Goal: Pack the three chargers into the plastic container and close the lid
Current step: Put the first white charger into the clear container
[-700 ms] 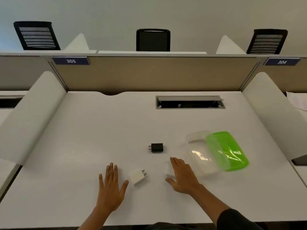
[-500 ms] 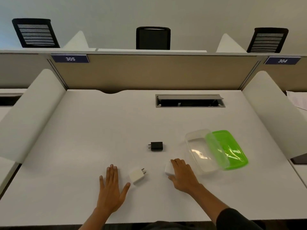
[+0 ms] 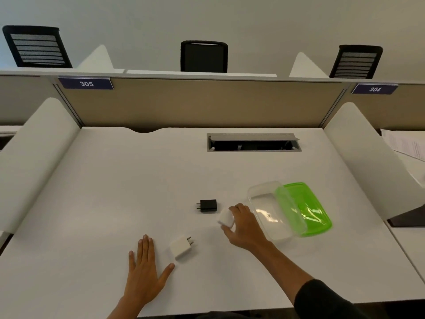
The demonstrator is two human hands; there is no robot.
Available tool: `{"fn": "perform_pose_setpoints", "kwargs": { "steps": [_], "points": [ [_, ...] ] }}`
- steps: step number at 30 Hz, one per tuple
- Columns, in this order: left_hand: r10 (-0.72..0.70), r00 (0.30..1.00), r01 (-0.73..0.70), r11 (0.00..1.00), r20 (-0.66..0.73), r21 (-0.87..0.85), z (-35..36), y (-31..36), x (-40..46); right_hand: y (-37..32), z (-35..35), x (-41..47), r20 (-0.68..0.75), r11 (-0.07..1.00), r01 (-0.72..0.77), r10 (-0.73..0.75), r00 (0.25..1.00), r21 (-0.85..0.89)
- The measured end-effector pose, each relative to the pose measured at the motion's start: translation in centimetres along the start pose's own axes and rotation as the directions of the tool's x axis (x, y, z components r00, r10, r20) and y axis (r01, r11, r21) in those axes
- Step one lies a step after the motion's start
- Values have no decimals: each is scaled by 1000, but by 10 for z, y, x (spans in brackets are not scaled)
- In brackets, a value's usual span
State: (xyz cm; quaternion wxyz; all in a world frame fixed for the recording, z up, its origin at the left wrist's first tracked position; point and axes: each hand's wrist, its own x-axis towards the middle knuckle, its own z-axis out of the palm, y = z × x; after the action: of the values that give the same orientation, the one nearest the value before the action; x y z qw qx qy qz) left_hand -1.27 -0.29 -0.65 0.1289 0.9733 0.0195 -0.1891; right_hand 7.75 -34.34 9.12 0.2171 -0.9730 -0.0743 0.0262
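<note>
With the right hand [image 3: 243, 226] clenched on a white charger [image 3: 226, 218] right of frame centre, just beside the clear container [image 3: 264, 194], a loose pinch could drop it short of the rim, or knock the green lid [image 3: 308, 210] resting across its far side, while the left hand [image 3: 145, 270] lies flat and released on the counter [image 3: 115, 192].

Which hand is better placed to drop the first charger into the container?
Right. The right hand grips a white charger beside the open container; the left hand lies flat on the desk.
</note>
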Motion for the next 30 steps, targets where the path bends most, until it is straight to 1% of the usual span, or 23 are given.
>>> {"fn": "perform_pose_setpoints", "kwargs": {
  "steps": [2, 5, 7, 10, 14, 19, 24, 30],
  "points": [
    [-8, 1000, 8, 1000, 8, -11, -1, 1, 0, 1, -15, 10, -91, 999, -20, 24, 996, 46],
    [-12, 1000, 12, 1000, 19, -18, -3, 2, 0, 8, -37, 23, -184, 991, -90, 108, 977, 103],
    [-18, 1000, 19, 1000, 24, -19, -3, 3, 0, 18, -50, 30, -210, 983, -151, 171, 963, 105],
    [-30, 999, 30, 999, 30, -15, -4, 5, 0, 35, -65, 38, -210, 956, -264, 287, 934, 130],
    [-46, 998, 46, 999, 49, -5, -4, 6, 0, 54, -78, 45, -138, 895, -416, 438, 888, 162],
    [-72, 995, 71, 997, 66, 7, -4, 10, 0, 71, -78, 47, -2, 837, -530, 536, 844, 138],
    [-86, 993, 87, 996, 83, -16, -5, 14, -2, 76, -73, 48, 89, 804, -579, 572, 815, 133],
    [-104, 987, 106, 994, 120, -8, -7, 17, -2, 77, -69, 52, 95, 807, -575, 567, 818, 133]
  ]
}}
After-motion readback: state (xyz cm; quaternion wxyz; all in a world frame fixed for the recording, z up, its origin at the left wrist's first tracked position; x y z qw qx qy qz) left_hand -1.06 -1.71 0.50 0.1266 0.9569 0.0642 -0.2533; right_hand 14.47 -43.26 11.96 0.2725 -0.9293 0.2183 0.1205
